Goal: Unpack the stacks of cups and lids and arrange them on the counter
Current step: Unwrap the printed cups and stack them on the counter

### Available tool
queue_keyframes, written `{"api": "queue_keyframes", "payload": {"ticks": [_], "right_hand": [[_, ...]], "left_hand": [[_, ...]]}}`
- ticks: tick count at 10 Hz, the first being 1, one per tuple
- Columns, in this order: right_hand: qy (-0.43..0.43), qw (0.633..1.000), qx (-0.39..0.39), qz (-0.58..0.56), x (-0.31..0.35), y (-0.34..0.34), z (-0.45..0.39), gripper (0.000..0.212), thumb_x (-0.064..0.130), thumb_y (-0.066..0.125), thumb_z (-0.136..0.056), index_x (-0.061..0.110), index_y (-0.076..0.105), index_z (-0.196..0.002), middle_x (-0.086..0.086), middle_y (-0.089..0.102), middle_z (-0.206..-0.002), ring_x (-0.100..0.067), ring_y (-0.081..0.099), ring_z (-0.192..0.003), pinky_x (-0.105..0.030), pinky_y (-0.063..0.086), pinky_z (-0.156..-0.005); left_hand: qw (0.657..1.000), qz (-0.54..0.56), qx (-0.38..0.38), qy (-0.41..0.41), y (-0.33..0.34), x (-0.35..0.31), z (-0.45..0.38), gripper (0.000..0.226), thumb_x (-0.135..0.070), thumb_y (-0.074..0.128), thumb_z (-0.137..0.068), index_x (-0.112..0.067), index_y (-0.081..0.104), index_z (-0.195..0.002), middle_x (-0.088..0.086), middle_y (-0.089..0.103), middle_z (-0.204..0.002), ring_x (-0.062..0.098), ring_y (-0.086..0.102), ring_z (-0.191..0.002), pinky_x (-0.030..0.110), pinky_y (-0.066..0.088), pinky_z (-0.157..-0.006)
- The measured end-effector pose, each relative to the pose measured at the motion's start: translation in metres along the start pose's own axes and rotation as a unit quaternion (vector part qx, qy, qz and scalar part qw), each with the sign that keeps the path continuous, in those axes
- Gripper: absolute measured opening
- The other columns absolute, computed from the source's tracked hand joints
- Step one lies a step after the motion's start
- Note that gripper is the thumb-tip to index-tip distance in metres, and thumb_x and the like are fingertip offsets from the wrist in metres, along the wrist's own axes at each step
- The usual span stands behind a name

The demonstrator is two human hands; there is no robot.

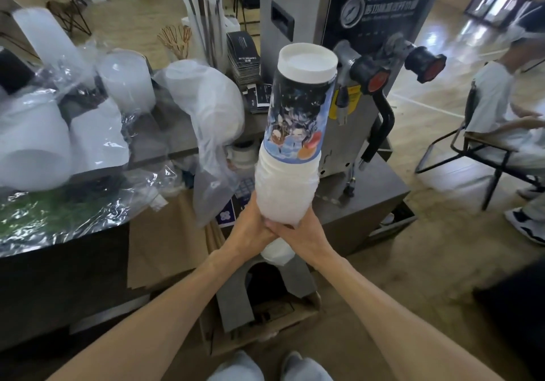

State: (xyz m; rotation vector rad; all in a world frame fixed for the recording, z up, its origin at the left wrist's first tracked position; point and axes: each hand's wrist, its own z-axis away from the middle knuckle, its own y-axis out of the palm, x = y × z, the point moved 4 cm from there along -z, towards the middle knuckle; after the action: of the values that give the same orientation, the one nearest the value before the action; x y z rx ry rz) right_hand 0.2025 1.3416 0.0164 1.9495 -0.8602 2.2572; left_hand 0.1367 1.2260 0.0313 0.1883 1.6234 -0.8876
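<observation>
Both hands grip the bottom of a tall stack of cups [290,144], left hand [250,227] and right hand [306,230] with fingers curled around its base, probably to hold it upright while the thin plastic sleeve slides off. It hangs in the air just right of the counter [165,144]. Smooth white paper cups nest tightly; the upper one carries a glossy cartoon print. Crinkled clear bags [218,121] and white lids [32,144] crowd the counter.
</observation>
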Motion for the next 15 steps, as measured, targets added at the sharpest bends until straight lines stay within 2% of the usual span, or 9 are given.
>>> {"api": "queue_keyframes", "payload": {"ticks": [1,3,5,6,7,8,10,13,15], "right_hand": [[0.010,1.000,0.024,0.017,-0.003,0.004,-0.001,0.102,0.060,0.084,-0.067,0.034,0.034,-0.152,0.015,0.054,-0.142,0.000,0.052,-0.130,-0.033,0.047,-0.112],[0.058,0.998,-0.002,0.031,-0.035,0.021,-0.005,0.106,0.064,0.085,-0.065,0.032,0.034,-0.152,0.008,0.053,-0.147,-0.011,0.052,-0.135,-0.042,0.045,-0.113],[0.057,0.998,-0.002,0.024,-0.052,0.029,-0.006,0.088,0.052,0.084,-0.071,0.033,0.041,-0.146,0.010,0.061,-0.135,-0.009,0.060,-0.125,-0.026,0.050,-0.101],[0.056,0.998,0.017,0.003,-0.051,0.027,-0.006,0.076,0.039,0.085,-0.078,0.025,0.044,-0.140,0.003,0.062,-0.130,-0.018,0.063,-0.121,-0.026,0.052,-0.095],[0.024,0.999,0.042,0.015,-0.052,0.017,0.000,0.082,0.045,0.086,-0.077,0.036,0.036,-0.141,0.014,0.055,-0.131,-0.005,0.055,-0.122,-0.030,0.045,-0.105],[0.050,0.998,0.045,0.006,-0.068,-0.002,0.017,0.086,0.054,0.082,-0.073,0.030,0.039,-0.144,0.018,0.054,-0.137,-0.003,0.053,-0.126,-0.035,0.048,-0.108],[0.012,0.993,-0.060,0.102,-0.072,-0.021,0.023,0.028,0.033,0.070,-0.095,0.023,0.063,-0.121,0.009,0.066,-0.114,-0.005,0.066,-0.098,-0.028,0.060,-0.085],[0.006,0.990,-0.066,0.127,-0.061,-0.002,0.020,0.013,0.026,0.055,-0.104,0.026,0.057,-0.091,0.012,0.064,-0.084,-0.007,0.063,-0.071,-0.021,0.049,-0.063],[0.064,0.966,0.035,0.250,-0.088,0.008,0.024,0.016,0.026,0.045,-0.106,0.021,0.061,-0.107,0.004,0.072,-0.100,-0.012,0.066,-0.077,-0.023,0.050,-0.062]], "left_hand": [[0.999,-0.015,0.001,-0.048,0.005,0.021,-0.001,0.081,-0.010,0.084,-0.075,-0.011,0.040,-0.143,0.001,0.061,-0.124,0.019,0.062,-0.117,0.017,0.047,-0.090],[0.997,-0.043,0.011,-0.064,0.018,0.047,-0.001,0.075,-0.012,0.080,-0.081,-0.018,0.038,-0.143,-0.015,0.058,-0.121,-0.003,0.062,-0.110,0.016,0.051,-0.093],[0.996,-0.041,0.035,-0.070,0.016,0.051,-0.002,0.082,-0.009,0.081,-0.080,-0.011,0.033,-0.147,-0.001,0.056,-0.127,0.018,0.057,-0.123,0.012,0.043,-0.090],[0.998,-0.038,0.035,-0.035,0.017,0.048,-0.001,0.085,-0.031,0.084,-0.078,-0.033,0.033,-0.146,-0.007,0.051,-0.143,0.013,0.050,-0.133,0.024,0.044,-0.104],[0.998,-0.061,0.023,-0.024,0.014,0.049,0.006,0.066,-0.037,0.081,-0.081,-0.037,0.041,-0.134,-0.019,0.053,-0.131,-0.004,0.050,-0.120,0.010,0.042,-0.099],[0.997,-0.058,-0.015,-0.049,0.006,0.061,0.019,0.059,-0.031,0.078,-0.085,-0.021,0.049,-0.135,-0.013,0.060,-0.124,0.004,0.058,-0.115,0.025,0.049,-0.100],[0.992,-0.084,-0.071,-0.056,-0.003,0.059,0.030,0.014,-0.020,0.063,-0.098,-0.021,0.062,-0.111,-0.015,0.066,-0.095,-0.004,0.062,-0.090,0.015,0.051,-0.080],[0.989,-0.071,-0.109,-0.074,0.004,0.052,0.030,0.013,-0.016,0.061,-0.098,-0.025,0.063,-0.090,-0.017,0.064,-0.083,-0.016,0.059,-0.079,0.002,0.043,-0.065],[0.990,-0.063,-0.122,-0.040,-0.001,0.048,0.032,0.012,-0.027,0.064,-0.096,-0.030,0.056,-0.105,-0.017,0.063,-0.095,-0.006,0.061,-0.085,0.010,0.050,-0.068]]}}
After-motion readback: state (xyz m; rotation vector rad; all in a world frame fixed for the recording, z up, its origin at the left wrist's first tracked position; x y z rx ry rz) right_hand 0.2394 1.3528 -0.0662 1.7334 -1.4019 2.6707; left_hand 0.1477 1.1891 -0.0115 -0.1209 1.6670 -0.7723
